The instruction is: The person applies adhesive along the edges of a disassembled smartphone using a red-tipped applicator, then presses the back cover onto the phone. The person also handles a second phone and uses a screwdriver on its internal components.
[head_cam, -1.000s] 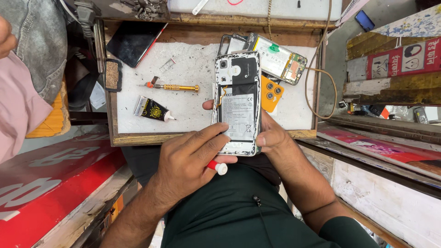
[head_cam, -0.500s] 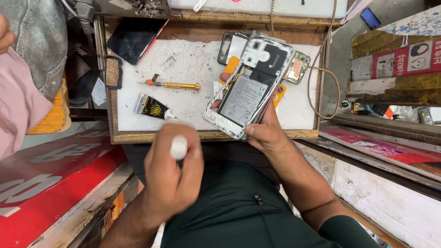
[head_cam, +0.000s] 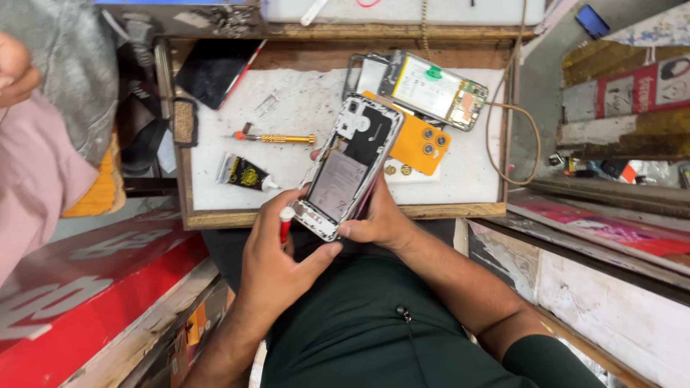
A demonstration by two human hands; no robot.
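My right hand (head_cam: 381, 219) grips an opened phone (head_cam: 348, 167) from below, back cover off, battery and black inner plate showing, tilted over the front edge of the white work mat (head_cam: 302, 115). My left hand (head_cam: 277, 262) holds a small red-and-white tool (head_cam: 286, 221) upright, its tip touching the phone's lower left corner.
On the mat lie a yellow screwdriver (head_cam: 277, 138), a black glue tube (head_cam: 246, 174), an orange phone cover (head_cam: 420, 144) and another opened phone (head_cam: 435, 90) with a cable. A dark tablet (head_cam: 215, 68) lies at the back left. Another person's pink sleeve (head_cam: 32, 179) is at the left.
My left hand, which was lifted off below the tray holding the tool, has come back up to the phone's lower corner. The phone has tilted and dropped slightly toward me.
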